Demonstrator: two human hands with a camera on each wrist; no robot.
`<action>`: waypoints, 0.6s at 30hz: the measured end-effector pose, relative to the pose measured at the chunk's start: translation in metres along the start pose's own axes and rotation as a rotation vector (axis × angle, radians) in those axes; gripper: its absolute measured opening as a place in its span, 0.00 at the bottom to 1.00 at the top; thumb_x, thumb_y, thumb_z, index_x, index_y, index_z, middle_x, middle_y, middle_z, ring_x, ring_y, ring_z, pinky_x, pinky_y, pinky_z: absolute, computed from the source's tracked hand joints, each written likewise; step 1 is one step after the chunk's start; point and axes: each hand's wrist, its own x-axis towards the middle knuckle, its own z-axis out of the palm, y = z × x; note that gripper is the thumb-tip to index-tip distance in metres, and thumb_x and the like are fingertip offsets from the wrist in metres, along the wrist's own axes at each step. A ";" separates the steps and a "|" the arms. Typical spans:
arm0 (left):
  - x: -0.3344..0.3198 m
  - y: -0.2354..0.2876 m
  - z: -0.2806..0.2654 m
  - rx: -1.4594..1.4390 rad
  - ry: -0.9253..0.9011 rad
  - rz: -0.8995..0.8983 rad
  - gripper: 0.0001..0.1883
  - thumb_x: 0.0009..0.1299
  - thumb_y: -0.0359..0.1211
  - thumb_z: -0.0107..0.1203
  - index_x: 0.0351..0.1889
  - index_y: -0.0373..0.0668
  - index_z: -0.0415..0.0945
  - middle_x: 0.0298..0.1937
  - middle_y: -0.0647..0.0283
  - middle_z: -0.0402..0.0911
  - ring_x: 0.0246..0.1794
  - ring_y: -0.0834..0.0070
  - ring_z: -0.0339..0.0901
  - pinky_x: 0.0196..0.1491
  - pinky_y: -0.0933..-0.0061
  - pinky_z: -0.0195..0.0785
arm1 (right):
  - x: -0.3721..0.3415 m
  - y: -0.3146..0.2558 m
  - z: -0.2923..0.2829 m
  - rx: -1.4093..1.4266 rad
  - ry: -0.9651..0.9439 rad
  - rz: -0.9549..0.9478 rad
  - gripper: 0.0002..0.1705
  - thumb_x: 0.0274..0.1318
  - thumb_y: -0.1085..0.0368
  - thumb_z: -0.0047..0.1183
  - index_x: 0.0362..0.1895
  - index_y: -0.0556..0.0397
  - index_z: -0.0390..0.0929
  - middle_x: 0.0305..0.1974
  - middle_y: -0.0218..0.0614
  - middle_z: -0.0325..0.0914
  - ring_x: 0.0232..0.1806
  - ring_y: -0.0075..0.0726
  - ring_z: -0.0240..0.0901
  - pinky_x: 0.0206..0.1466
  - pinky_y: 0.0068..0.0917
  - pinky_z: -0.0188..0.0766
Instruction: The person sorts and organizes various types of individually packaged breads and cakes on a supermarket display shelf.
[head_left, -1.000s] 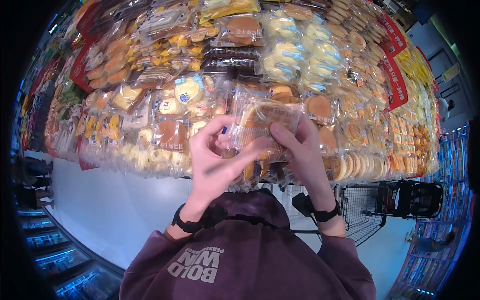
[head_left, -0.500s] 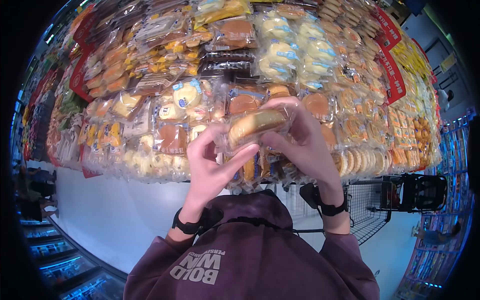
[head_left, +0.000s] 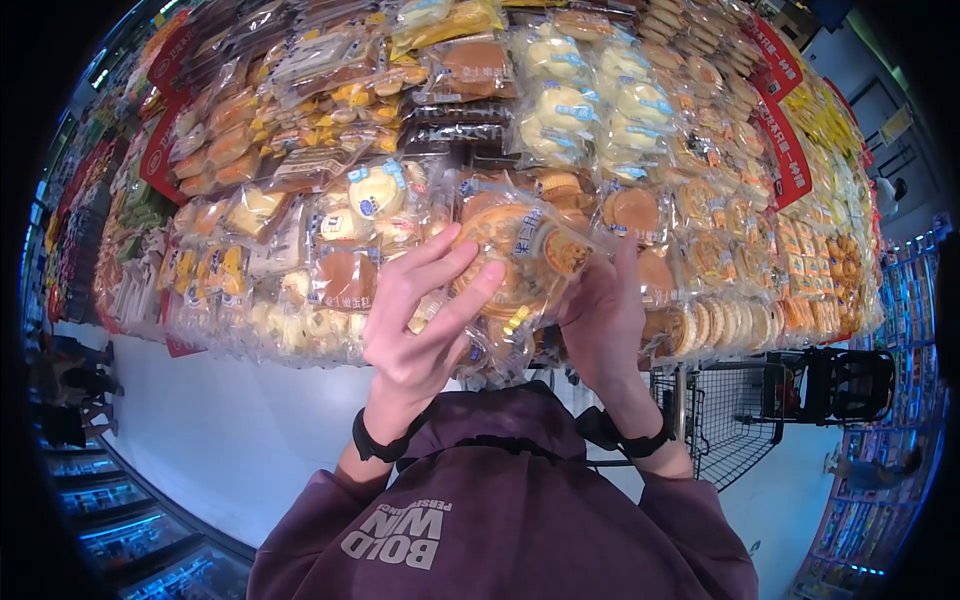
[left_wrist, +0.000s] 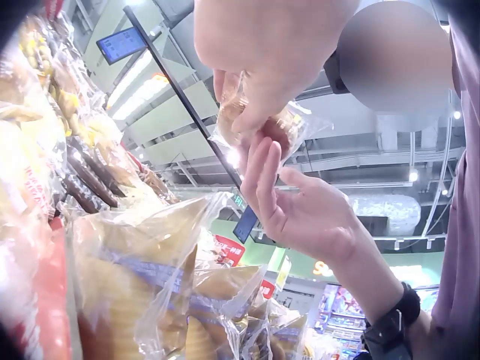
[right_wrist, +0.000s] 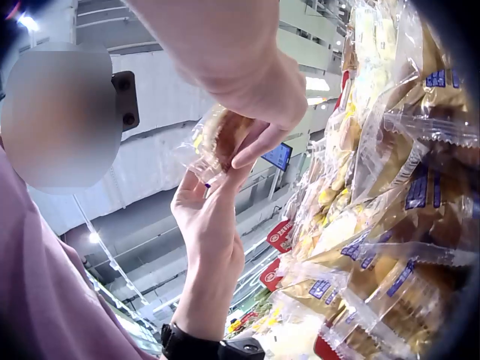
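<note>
Pastry packet (head_left: 520, 255), pinched by left hand (head_left: 412, 315), touches right hand (head_left: 605, 325)

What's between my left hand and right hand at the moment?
In the head view, a clear-wrapped round pastry lies between the left hand and the right hand.

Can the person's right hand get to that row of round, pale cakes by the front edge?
Probably yes. The row of round, pale cakes lies near the right hand, with nothing seen blocking the way, and the left hand appears to hold the wrapped pastry.
</note>
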 end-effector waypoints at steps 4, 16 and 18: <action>0.000 -0.001 0.003 0.014 -0.002 0.060 0.25 0.44 0.20 0.64 0.44 0.45 0.87 0.48 0.55 0.83 0.49 0.56 0.83 0.48 0.64 0.77 | -0.003 0.005 -0.005 -0.385 0.054 -0.042 0.23 0.67 0.59 0.56 0.60 0.60 0.72 0.40 0.32 0.81 0.41 0.20 0.77 0.44 0.22 0.76; 0.013 0.001 -0.012 -1.087 -0.063 -0.986 0.17 0.75 0.27 0.50 0.59 0.29 0.73 0.54 0.53 0.81 0.50 0.74 0.80 0.55 0.70 0.73 | 0.008 -0.015 -0.002 -0.393 0.075 -0.016 0.27 0.59 0.70 0.63 0.61 0.63 0.70 0.49 0.37 0.80 0.48 0.23 0.77 0.50 0.23 0.75; 0.006 0.002 -0.008 -1.101 -0.156 -1.031 0.18 0.73 0.28 0.55 0.58 0.28 0.73 0.53 0.56 0.81 0.50 0.77 0.79 0.55 0.72 0.73 | 0.008 -0.013 -0.003 -0.439 0.053 -0.059 0.28 0.57 0.72 0.64 0.61 0.63 0.70 0.50 0.38 0.79 0.50 0.23 0.77 0.50 0.23 0.74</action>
